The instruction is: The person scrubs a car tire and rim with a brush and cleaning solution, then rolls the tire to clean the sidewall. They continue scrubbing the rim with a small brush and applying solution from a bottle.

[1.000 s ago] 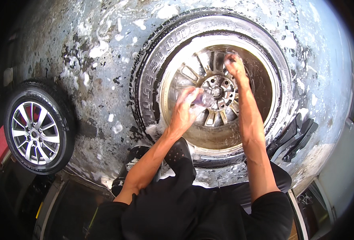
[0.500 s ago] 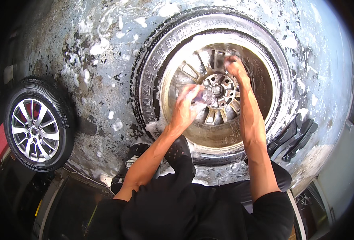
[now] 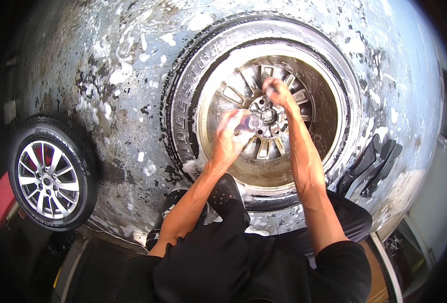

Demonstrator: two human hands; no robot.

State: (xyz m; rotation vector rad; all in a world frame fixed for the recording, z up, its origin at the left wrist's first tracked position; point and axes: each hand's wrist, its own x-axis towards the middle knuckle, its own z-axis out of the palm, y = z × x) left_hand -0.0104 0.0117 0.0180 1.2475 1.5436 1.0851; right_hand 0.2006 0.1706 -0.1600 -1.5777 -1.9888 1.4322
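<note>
A large soapy tyre (image 3: 179,108) lies flat on the floor, its metal rim (image 3: 256,178) facing up with the hollow inner side showing. My left hand (image 3: 225,137) is closed round a translucent, purplish bottle (image 3: 252,122), which hangs over the spokes just left of the hub (image 3: 269,116). Above the hub, over the upper spokes, is my right hand (image 3: 280,93). Its fingers are curled tight and blurred by motion. A small dark bit shows at the fist, too smeared to name.
On the left stands a second wheel (image 3: 47,179) with silver spokes, a red object (image 3: 5,199) behind it. Black slippers (image 3: 367,166) lie right of the tyre. White foam (image 3: 121,74) spots the worn blue-grey floor (image 3: 117,156). My shoe (image 3: 224,194) is close to the tyre's near edge.
My right hand has moved left across the upper spokes, nearer the hub. The left hand keeps the bottle in almost the same place over the wheel. The whole view has shifted slightly.
</note>
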